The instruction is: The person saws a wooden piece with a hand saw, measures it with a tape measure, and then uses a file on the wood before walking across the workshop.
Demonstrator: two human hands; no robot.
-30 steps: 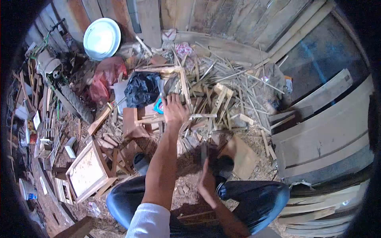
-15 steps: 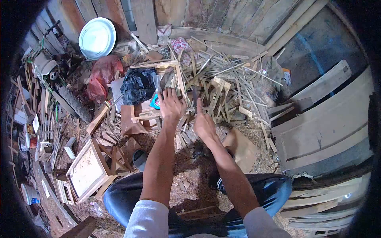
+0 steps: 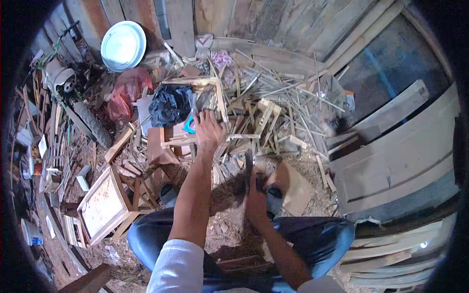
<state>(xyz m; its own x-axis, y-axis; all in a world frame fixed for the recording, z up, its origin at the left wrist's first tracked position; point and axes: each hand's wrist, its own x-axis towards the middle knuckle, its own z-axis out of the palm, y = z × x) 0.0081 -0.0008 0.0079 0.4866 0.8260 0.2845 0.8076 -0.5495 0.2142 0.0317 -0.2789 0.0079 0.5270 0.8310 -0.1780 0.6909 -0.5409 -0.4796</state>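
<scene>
My left hand [image 3: 211, 131] reaches over a wooden frame-like box [image 3: 221, 97], its fingers bent down and closed. What they grip, if anything, is hidden beneath them. Just left of those fingers sits a blue tape measure [image 3: 189, 124], partly covered. A black plastic bag [image 3: 168, 105] lies in the box's left part. My right hand [image 3: 255, 198] is closed around a dark, long, narrow tool [image 3: 250, 168] that points away from me, above the floor between my knees. The tool's exact kind is too dark to make out.
Thin wood strips [image 3: 293, 97] are heaped behind the box. A brown board [image 3: 290, 188] lies right of my right hand. A small wooden frame [image 3: 107, 205] stands at left, a red bag [image 3: 124, 97] and white basin [image 3: 123, 46] at back left. Large panels [image 3: 400, 166] lean at right.
My right hand has drawn back toward my body with the dark tool, away from the box. My left hand has stayed at nearly the same place on the box.
</scene>
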